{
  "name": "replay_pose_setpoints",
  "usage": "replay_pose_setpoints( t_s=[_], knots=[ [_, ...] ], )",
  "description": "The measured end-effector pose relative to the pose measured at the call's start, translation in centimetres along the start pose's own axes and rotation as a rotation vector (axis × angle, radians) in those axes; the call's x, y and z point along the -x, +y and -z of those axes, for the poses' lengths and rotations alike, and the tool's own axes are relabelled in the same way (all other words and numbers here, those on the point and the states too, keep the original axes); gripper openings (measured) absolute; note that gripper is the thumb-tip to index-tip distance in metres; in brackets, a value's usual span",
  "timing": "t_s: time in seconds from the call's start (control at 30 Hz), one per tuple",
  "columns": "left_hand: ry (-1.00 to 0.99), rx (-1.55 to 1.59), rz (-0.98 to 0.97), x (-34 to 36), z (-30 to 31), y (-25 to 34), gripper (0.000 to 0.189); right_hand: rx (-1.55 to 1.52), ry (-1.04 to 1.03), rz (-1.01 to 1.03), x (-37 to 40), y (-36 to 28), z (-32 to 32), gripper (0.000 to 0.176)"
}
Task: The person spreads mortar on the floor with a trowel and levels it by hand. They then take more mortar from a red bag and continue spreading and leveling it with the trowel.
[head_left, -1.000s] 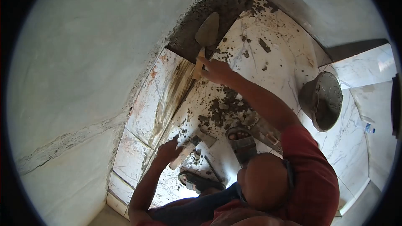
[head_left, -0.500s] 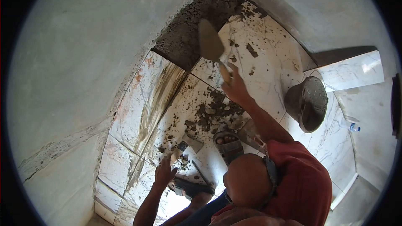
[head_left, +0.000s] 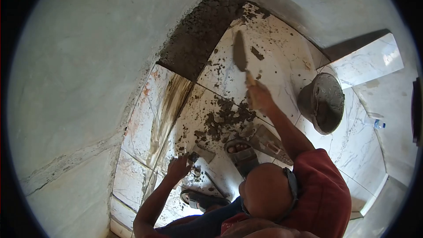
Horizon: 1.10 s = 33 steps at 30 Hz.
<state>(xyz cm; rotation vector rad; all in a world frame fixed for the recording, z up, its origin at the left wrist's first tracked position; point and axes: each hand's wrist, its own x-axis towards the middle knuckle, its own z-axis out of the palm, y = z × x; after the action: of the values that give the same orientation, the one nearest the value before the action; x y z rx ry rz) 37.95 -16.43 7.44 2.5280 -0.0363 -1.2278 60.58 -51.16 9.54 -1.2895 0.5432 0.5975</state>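
Note:
My right hand (head_left: 261, 97) grips the wooden handle of a pointed masonry trowel (head_left: 239, 52), its blade above the mortar-spotted tiles. Left of the blade is a bed of wet grey mortar (head_left: 194, 31) in the corner. My left hand (head_left: 178, 166) is low over the floor, closed around the handle of a flat-bladed scraper (head_left: 205, 153), which lies on the tiles. The fingers mostly cover that handle. Crumbled mortar (head_left: 224, 121) lies between the two hands.
A mortar-coated bucket (head_left: 320, 103) stands at right, near a loose marbled tile (head_left: 368, 61) leaning at the wall. A long flat tool (head_left: 269, 143) lies beside a sandalled foot (head_left: 240, 154). A thin dark bar (head_left: 214, 184) and a plastic bottle (head_left: 378, 124) are on the floor.
My right hand has drawn the trowel back from the mortar bed, to the right and down, turning its blade. My left hand has moved up and closed over the scraper's handle.

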Motion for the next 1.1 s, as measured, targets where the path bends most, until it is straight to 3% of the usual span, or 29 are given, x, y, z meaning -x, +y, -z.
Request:
replay_pose_setpoints(
  t_s=[0.07,0.2,0.27,0.3,0.37,0.4,0.5,0.57,0.6,0.67,0.77,0.83,0.87,0.9,0.93,1.0,1.1],
  knots=[
    [0.067,-0.026,-0.065,-0.4,0.0,0.0,0.060,-0.026,-0.099,-0.088,0.5,-0.3,-2.7,0.023],
    [0.129,-0.008,-0.129,-0.5,0.1,0.0,0.058,-0.143,-0.176,-0.033,-1.1,2.1,-2.9,0.023],
    [0.154,-0.039,-0.092,0.2,0.0,-0.4,0.058,-0.045,-0.097,-0.027,-2.8,2.3,-0.8,0.026],
    [0.155,-0.037,-0.085,0.6,0.0,-0.5,0.058,0.105,0.116,-0.119,-2.1,0.1,-1.0,0.025],
    [0.107,0.000,-0.025,1.3,-0.4,-0.7,0.058,-0.039,0.217,0.038,-3.3,0.9,2.3,0.024],
    [0.109,0.014,-0.006,1.7,-0.9,-0.8,0.058,-0.427,0.117,0.152,-4.9,2.9,4.6,0.024],
    [0.069,0.034,0.024,2.0,-1.5,-1.0,0.061,-0.310,0.186,0.155,-2.3,0.3,2.9,0.026],
    [0.061,0.030,0.025,1.8,-1.8,-1.2,0.061,0.042,0.004,-0.063,-0.2,0.1,0.3,0.029],
    [0.052,0.026,0.014,1.7,-2.0,-1.2,0.062,0.083,-0.130,-0.066,-0.5,1.5,-0.4,0.032],
    [0.028,0.025,0.012,1.4,-0.8,-1.1,0.062,0.046,-0.327,-0.092,-0.3,1.8,-3.7,0.029],
    [0.149,0.031,-0.008,0.8,-0.3,-1.9,0.061,-0.110,-0.360,-0.078,-2.9,3.2,-5.4,0.027],
    [0.166,0.027,0.049,1.0,1.6,-1.3,0.061,-0.037,-0.021,-0.025,-4.3,3.0,-4.5,0.024],
    [0.199,0.047,0.058,1.5,1.4,-2.0,0.060,0.286,-0.057,0.411,-10.6,8.8,0.4,0.030],
    [0.165,0.072,0.083,2.4,0.6,-2.6,0.060,-0.142,-0.006,0.233,-7.5,5.8,0.1,0.031],
    [0.213,0.112,0.076,2.6,0.2,-3.2,0.060,-0.273,-0.056,0.182,-6.9,4.6,1.9,0.024],
    [0.227,0.130,0.095,3.2,-0.7,-3.6,0.061,-0.190,0.057,0.151,-3.3,1.5,2.1,0.021],
    [0.114,0.137,0.190,5.1,-3.6,-3.5,0.063,0.124,-0.038,0.122,0.5,3.2,3.4,0.028]
  ],
)
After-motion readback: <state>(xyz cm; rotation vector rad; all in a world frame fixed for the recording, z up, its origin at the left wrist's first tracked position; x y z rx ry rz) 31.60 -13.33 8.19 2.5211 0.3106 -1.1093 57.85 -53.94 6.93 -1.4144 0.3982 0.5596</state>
